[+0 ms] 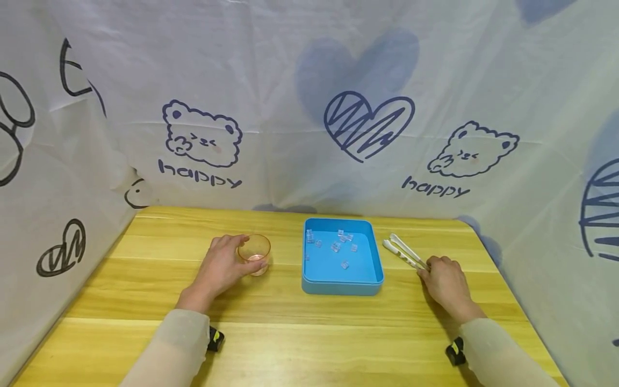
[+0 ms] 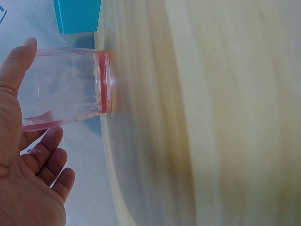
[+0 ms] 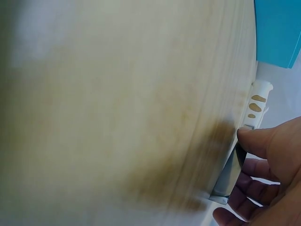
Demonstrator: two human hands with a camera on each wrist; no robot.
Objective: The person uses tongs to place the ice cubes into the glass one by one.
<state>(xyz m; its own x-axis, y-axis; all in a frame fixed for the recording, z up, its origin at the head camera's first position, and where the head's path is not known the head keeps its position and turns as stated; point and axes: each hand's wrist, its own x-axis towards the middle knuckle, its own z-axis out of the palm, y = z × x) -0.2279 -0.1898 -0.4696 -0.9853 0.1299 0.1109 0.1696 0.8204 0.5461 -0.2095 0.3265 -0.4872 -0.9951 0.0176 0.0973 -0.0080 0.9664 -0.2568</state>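
Note:
My left hand [image 1: 220,269] holds a clear cup [image 1: 254,250] with an orange-pink rim, thumb on one side and fingers on the other. In the left wrist view the cup [image 2: 70,84] stands upright, its pink base at the tabletop. At the right, my right hand [image 1: 447,282] grips a pair of tongs [image 1: 406,251] by the metal handle. The white, slotted tips of the tongs are spread apart and point toward the blue box. From the right wrist view, the thumb presses the tongs [image 3: 230,174] just behind the white part.
Between the hands sits a shallow blue box [image 1: 342,289] with several small clear cubes [image 1: 336,246] scattered inside. The wooden table [image 1: 319,349] ends at a white printed cloth [image 1: 290,161] behind it, and cloth also hangs at both sides.

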